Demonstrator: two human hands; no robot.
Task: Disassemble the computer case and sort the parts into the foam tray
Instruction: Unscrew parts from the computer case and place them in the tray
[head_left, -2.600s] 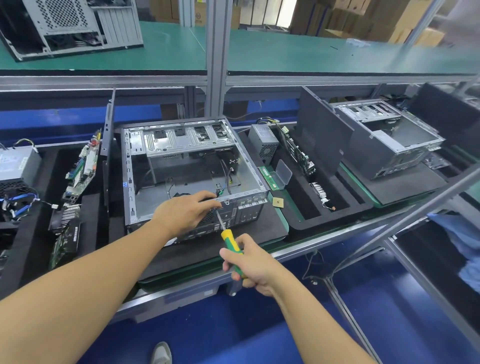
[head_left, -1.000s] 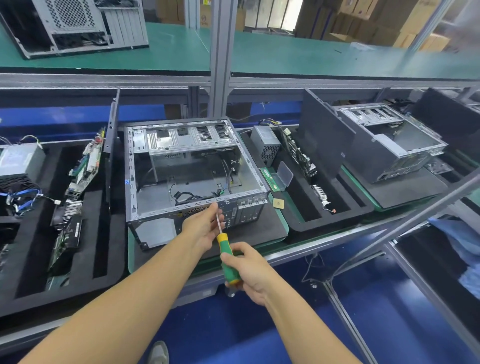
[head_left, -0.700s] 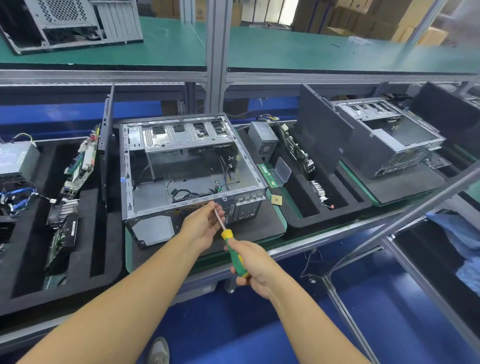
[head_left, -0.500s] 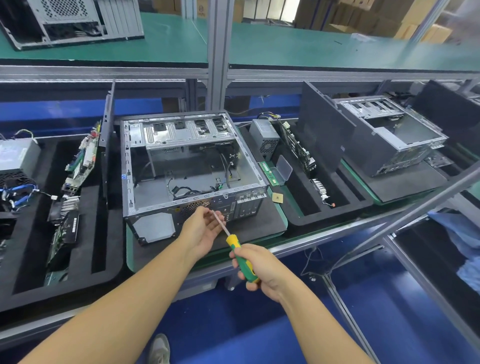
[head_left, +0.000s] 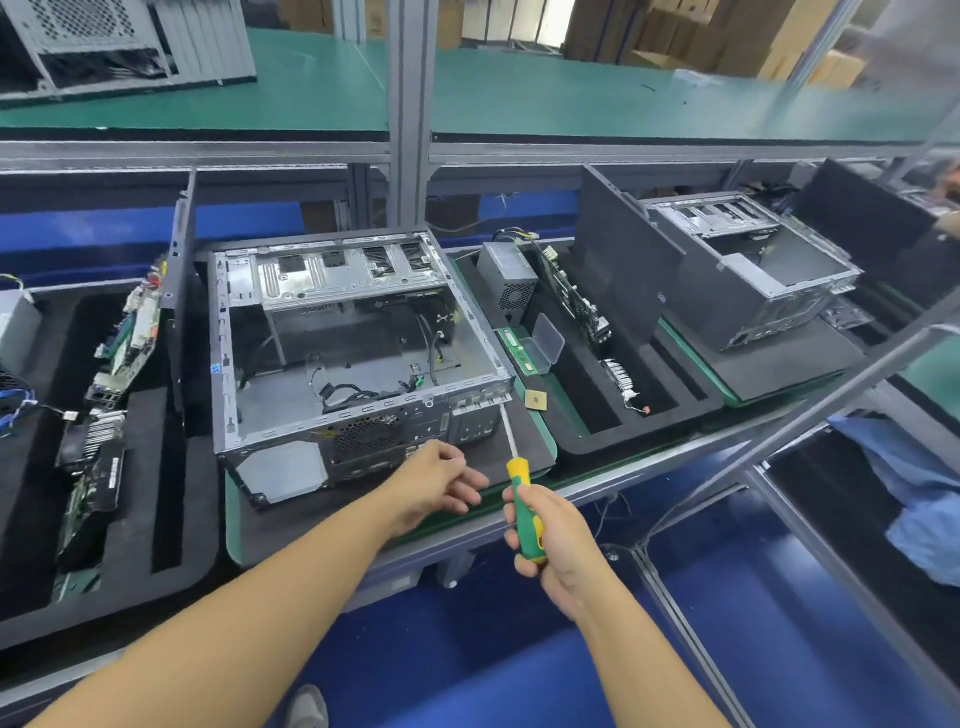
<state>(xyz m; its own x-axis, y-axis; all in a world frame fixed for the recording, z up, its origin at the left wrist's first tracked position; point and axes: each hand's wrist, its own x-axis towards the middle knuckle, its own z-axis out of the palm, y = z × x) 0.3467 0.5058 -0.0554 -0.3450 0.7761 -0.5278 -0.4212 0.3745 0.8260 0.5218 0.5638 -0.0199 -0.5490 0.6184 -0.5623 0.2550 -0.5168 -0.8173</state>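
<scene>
The computer case (head_left: 343, 280) lies open-side up on a dark mat at the middle of the bench, with the foam tray (head_left: 597, 439) just beside it on the right. The right hand (head_left: 550, 535) grips a screwdriver (head_left: 519, 478) whose tip points at the case's near right corner. The left hand (head_left: 436, 480) hovers by the rear panel, fingers loosely curled, and I cannot tell whether they pinch a screw. The sheet-metal shell looks stiff, fairly light when gutted and sharp-edged, so it is probably best held by its folded frame rails rather than the loose cables inside.
</scene>
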